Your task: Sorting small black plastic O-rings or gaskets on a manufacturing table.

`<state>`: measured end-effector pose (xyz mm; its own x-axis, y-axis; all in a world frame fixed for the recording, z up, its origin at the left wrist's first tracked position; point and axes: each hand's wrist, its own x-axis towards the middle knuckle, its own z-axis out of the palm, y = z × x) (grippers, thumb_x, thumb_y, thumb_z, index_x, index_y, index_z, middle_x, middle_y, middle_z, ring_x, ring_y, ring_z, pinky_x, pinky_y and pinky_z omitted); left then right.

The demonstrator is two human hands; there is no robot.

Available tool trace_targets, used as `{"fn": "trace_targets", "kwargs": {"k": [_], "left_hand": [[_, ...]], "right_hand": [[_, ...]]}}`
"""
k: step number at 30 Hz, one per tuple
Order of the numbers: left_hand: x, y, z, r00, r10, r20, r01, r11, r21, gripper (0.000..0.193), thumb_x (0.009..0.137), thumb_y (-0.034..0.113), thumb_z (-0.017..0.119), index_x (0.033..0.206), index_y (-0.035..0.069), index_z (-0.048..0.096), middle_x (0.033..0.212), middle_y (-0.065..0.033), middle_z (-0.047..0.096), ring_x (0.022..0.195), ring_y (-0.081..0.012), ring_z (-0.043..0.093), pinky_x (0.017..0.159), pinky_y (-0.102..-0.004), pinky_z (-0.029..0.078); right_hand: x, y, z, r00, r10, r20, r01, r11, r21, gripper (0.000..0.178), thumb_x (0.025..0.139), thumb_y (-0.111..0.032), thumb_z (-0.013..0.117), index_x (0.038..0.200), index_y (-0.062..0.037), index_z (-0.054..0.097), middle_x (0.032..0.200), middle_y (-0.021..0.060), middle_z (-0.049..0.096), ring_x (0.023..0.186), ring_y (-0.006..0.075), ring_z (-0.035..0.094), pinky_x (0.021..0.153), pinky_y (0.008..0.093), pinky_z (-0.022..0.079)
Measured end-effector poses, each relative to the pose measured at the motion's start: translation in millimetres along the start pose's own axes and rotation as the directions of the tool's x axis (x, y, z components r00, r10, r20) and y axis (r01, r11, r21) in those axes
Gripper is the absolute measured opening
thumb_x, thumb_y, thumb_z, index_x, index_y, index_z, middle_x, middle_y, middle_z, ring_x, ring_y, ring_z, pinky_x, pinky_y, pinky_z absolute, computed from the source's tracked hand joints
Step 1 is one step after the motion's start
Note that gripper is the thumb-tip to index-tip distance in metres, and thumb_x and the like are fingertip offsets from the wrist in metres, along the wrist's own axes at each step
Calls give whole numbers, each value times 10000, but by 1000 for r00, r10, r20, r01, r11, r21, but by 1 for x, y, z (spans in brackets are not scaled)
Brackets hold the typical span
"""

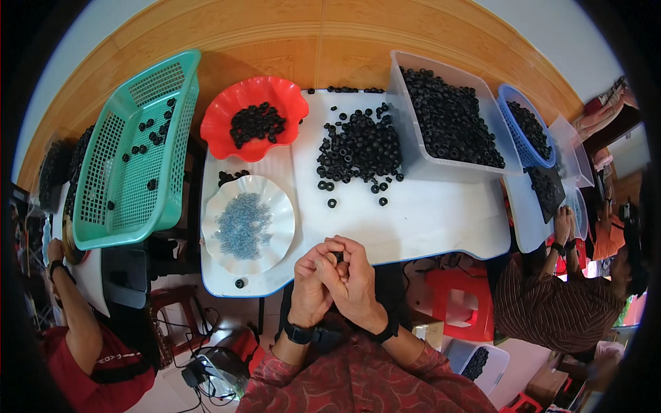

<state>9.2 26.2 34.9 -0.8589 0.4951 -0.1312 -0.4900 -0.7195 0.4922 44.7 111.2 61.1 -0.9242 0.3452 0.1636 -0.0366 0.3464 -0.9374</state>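
Observation:
My left hand [310,283] and my right hand [356,281] meet just off the front edge of the white table [454,213]. Their fingers are closed around a small black round part [338,256], mostly hidden between the fingertips. Beyond my hands lies a loose pile of black ring-shaped parts [361,148]. To the left, a white scalloped plate [284,241] holds small clear-bluish pieces [244,226]. Behind it, a red scalloped bowl [219,103] contains more black parts. One single black part [239,283] sits near the table's front-left edge.
At the back right stands a clear plastic bin [441,168] full of black parts, with a blue basket [510,131] beyond. A green basket [172,199] is at the left. Co-workers sit on both sides, and a red stool [465,296] stands right of me.

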Motion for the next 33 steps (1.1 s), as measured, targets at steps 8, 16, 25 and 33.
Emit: {"fn": "trace_targets", "kwargs": {"k": [8,16,25,33], "left_hand": [[2,2,4,996,-76,51,79,995,-60,256,944,109,584,1159,-30,588,993,-103,655,842,-146,630,778,-270,534],[-5,-5,-5,996,-42,85,46,998,-43,254,929,70,601,1174,3,608,1011,-66,659,897,-117,619,808,-266,522],[-21,-9,10,998,12,68,-12,1000,1,206,909,9,608,1114,5,623,964,-63,668,839,-123,634,784,-267,536],[-34,-10,19,996,88,-16,-87,995,47,209,910,7,604,1119,-5,621,980,-76,654,850,-135,633,789,-269,530]], "right_hand": [[1,-6,-23,987,-160,-32,160,987,6,431,909,-120,623,1281,32,465,1167,174,588,960,216,604,811,296,489],[-5,-8,-33,989,-143,35,133,968,214,288,942,-85,564,1216,2,552,1117,115,604,935,155,586,815,266,476],[-21,-20,-36,997,76,32,-82,933,350,262,976,-113,532,1206,11,558,1047,60,625,924,94,566,814,225,465],[-35,-26,-33,998,-33,-50,44,970,241,262,965,-90,541,1206,10,564,1115,63,611,967,102,565,852,223,458]]}}
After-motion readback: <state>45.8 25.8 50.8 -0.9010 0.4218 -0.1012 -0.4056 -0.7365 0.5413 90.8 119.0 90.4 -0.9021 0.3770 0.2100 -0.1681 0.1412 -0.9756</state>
